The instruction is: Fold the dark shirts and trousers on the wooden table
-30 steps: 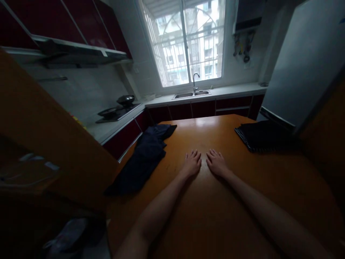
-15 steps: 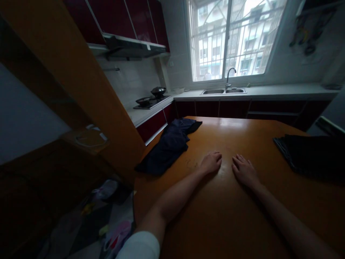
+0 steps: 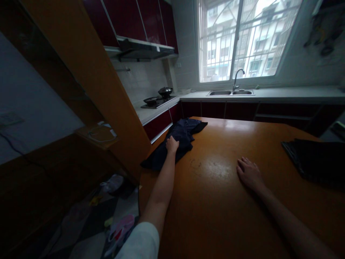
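My left hand [image 3: 172, 144] is on a rumpled dark blue garment [image 3: 185, 133] at the left side of the wooden table [image 3: 215, 201]. Its fingers are curled closed against the cloth, their tips partly hidden. The garment spreads from the table's left edge towards its far side, and a black piece shows at its far right end. My right hand [image 3: 250, 173] lies flat on the bare tabletop, fingers stretched out and holding nothing. Further right rests a folded black garment [image 3: 318, 162], apart from that hand.
Beyond the table runs a white counter with a sink [image 3: 231, 92] and tap under a window. A stove [image 3: 159, 102] with a wok and a pan stands back left. A wooden post [image 3: 115, 86] rises beside the table's left edge. Bags and slippers [image 3: 122, 226] lie on the floor.
My left hand has moved left and away from me, from the tabletop onto the dark blue garment, and its fingers have closed. My right hand stays flat; the view has turned slightly left.
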Available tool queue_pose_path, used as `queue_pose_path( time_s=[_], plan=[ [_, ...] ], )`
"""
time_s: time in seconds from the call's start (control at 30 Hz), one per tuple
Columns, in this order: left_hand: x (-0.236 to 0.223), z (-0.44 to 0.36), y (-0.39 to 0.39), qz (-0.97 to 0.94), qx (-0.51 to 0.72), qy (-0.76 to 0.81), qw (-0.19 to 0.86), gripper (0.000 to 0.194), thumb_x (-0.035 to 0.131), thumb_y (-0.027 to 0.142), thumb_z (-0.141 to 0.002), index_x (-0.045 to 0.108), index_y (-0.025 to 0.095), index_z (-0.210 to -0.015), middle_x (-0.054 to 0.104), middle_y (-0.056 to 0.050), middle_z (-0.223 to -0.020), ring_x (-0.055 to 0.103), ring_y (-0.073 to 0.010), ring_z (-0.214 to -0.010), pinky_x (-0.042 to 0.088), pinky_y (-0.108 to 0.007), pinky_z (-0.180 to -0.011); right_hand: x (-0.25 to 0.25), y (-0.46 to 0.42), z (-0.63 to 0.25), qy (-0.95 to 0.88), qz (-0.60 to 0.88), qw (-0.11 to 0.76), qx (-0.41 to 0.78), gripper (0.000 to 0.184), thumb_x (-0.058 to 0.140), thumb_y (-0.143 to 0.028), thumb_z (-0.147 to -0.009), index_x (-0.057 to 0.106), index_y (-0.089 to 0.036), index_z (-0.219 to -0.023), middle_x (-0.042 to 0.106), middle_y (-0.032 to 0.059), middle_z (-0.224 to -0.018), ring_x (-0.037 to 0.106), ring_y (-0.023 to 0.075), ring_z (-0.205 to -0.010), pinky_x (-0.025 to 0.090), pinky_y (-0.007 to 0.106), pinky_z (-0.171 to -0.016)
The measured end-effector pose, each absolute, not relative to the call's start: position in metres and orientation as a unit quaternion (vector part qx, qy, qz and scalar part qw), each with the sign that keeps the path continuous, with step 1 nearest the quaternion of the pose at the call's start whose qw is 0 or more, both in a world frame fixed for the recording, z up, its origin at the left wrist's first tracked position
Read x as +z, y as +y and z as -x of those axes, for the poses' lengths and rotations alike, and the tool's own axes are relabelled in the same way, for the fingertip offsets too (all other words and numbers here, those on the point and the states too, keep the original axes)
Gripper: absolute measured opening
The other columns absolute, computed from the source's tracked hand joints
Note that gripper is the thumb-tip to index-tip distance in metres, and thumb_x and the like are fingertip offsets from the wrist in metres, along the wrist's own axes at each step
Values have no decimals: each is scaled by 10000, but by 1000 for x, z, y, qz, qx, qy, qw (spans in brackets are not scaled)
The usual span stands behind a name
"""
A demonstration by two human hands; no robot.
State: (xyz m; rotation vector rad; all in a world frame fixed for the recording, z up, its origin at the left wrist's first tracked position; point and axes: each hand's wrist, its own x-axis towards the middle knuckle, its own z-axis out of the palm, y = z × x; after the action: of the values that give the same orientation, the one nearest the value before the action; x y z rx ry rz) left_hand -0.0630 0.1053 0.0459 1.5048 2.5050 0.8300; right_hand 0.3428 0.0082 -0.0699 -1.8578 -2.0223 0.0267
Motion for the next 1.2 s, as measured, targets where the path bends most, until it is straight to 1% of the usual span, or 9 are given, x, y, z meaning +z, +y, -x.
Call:
queue_pose_path(
  time_s=[0.13, 0.3, 0.5, 0.6, 0.73, 0.8, 0.93, 1.07, 1.2],
  plan=[
    [53, 42, 111, -570, 306, 761, 35, 419, 529, 115, -931, 572, 141, -1347, 608, -190, -1344, 578, -282, -1275, 437, -392, -1084, -72, 9, -345, -724, 657, 211, 15, 545, 379, -370, -956, 633, -115, -1365, 509, 185, -1523, 420, 324, -1444, 303, 529, -1183],
    [49, -19, 109, -682, 323, 655, 42, 345, 501, 84, -946, 699, 227, -1190, 655, -85, -1256, 621, -208, -1184, 458, -293, -1055, -74, 10, -347, -725, 652, 222, 15, 539, 381, -380, -952, 645, -126, -1348, 522, 189, -1510, 430, 326, -1436, 319, 543, -1170],
    [18, -96, 82, -809, 283, 510, 76, 314, 473, 95, -962, 711, 166, -1156, 661, -100, -1168, 655, -192, -1036, 496, -271, -957, -72, 10, -348, -726, 655, 210, 9, 537, 371, -378, -960, 641, -117, -1343, 528, 189, -1506, 449, 334, -1422, 332, 541, -1160],
    [7, -122, 60, -851, 224, 468, 74, 372, 515, 159, -959, 639, 175, -1309, 647, -108, -1253, 631, -222, -1094, 489, -315, -984, -70, 11, -349, -725, 649, 227, 20, 496, 376, -343, -964, 641, -144, -1333, 548, 181, -1488, 463, 320, -1414, 350, 535, -1144],
    [4, -136, 35, -851, 127, 509, 25, 604, 647, 331, -907, 489, 244, -1483, 499, -174, -1475, 488, -382, -1297, 426, -524, -1056, -68, 11, -349, -727, 646, 229, 30, 441, 412, -313, -959, 668, -167, -1287, 557, 177, -1479, 464, 314, -1412, 343, 530, -1147],
    [4, -136, 29, -834, 98, 543, 24, 674, 682, 376, -885, 455, 272, -1511, 444, -192, -1518, 434, -425, -1337, 406, -569, -1058, -67, 10, -349, -728, 646, 226, 31, 429, 425, -309, -958, 678, -168, -1275, 556, 179, -1479, 460, 318, -1414, 336, 535, -1152],
    [3, -125, 35, -783, 96, 614, 10, 570, 633, 391, -929, 493, 315, -1476, 420, -182, -1530, 439, -427, -1320, 415, -591, -1028, -64, 9, -348, -727, 647, 227, 39, 452, 426, -306, -961, 662, -137, -1306, 529, 184, -1504, 444, 316, -1428, 322, 519, -1168],
    [3, -110, 48, -749, 102, 654, 19, 417, 485, 331, -1011, 545, 287, -1421, 534, -194, -1385, 537, -372, -1215, 462, -545, -976, -61, 9, -347, -724, 645, 237, 54, 452, 438, -304, -951, 664, -133, -1302, 527, 171, -1511, 439, 305, -1434, 295, 506, -1189],
    [3, -121, 46, -766, 111, 633, 21, 415, 402, 199, -1018, 559, 258, -1397, 607, -172, -1266, 581, -324, -1157, 480, -475, -963, -58, 11, -345, -686, 639, 329, 111, 446, 436, -317, -932, 695, -130, -1242, 631, 173, -1394, 537, 282, -1348, 361, 462, -1152]
  ],
)
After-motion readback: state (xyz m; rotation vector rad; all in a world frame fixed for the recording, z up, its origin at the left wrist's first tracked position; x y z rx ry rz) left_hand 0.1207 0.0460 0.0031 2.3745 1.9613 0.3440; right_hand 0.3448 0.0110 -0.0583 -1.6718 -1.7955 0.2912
